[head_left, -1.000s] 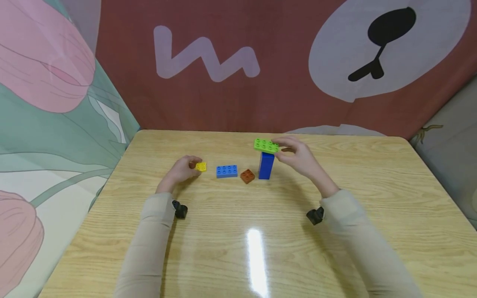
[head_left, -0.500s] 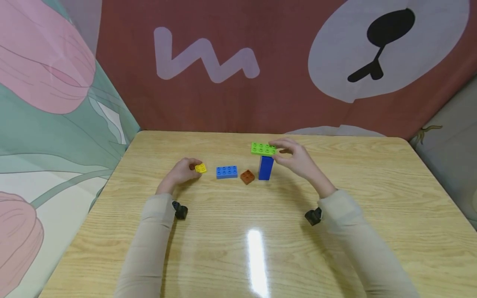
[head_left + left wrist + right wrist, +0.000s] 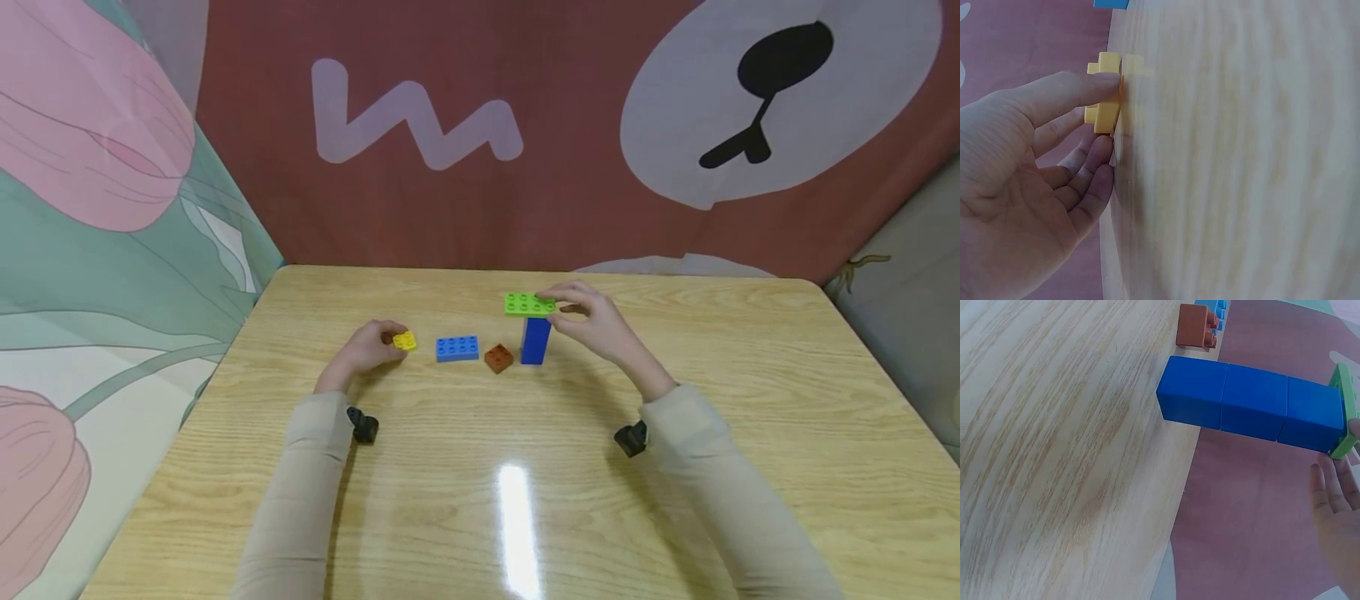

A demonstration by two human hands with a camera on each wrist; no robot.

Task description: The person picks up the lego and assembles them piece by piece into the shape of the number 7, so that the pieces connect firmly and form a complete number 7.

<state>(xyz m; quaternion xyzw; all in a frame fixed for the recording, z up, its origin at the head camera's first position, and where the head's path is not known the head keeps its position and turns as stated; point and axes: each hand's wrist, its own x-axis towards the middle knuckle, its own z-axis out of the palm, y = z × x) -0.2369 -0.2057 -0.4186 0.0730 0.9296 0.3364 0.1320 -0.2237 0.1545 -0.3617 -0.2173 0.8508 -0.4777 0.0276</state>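
On the table's right of centre stands an upright stack of 3 dark blue bricks (image 3: 1254, 403). A thin light green brick (image 3: 525, 305) with several studs lies across its top, jutting out to the left. My right hand (image 3: 595, 321) pinches the green brick's right end between thumb and fingers. At the left, my left hand (image 3: 367, 346) pinches a small yellow brick (image 3: 1108, 94) at the tabletop, thumb on its near side. Between the hands lie a light blue brick (image 3: 457, 349) and a small brown brick (image 3: 498, 358), neither touched by a hand.
The wooden table (image 3: 450, 517) carries all the bricks and ends at a reddish-brown printed backdrop (image 3: 420, 217). A black wrist camera (image 3: 363, 425) sits at the left cuff, another black camera (image 3: 631, 438) at the right cuff.
My right hand has brought the green brick slightly left and down, and it now lies level over the blue stack. The left hand has stayed in place with the yellow brick.
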